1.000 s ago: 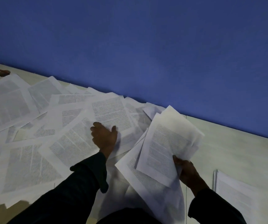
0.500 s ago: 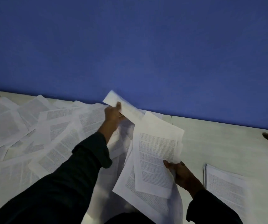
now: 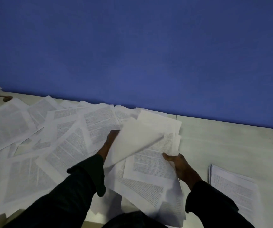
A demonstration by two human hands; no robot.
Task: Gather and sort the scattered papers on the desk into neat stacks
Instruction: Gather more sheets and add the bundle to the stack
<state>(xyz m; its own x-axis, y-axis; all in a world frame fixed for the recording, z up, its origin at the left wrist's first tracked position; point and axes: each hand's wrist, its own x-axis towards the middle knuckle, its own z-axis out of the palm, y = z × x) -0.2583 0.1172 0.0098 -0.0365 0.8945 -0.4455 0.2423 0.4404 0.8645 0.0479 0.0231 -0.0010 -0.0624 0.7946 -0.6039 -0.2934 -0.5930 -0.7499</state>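
Two hands were occupied: loose sheet [image 3: 132, 142] was gripped by left hand [image 3: 110, 142], carried onto bundle [image 3: 155, 160] pinched in right hand [image 3: 180, 167], apparently for collating. Scattered papers [image 3: 50, 137] covered desk's [image 3: 223, 145] left half; finished stack [image 3: 234, 190] lay near right front edge.

Printed papers [image 3: 53, 145] scattered overlapping; neat stack [image 3: 234, 188] right.

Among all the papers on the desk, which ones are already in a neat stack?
The stack at the right, lying alone beside the right hand. Its edges are aligned, while the sheets at the left overlap at many angles.
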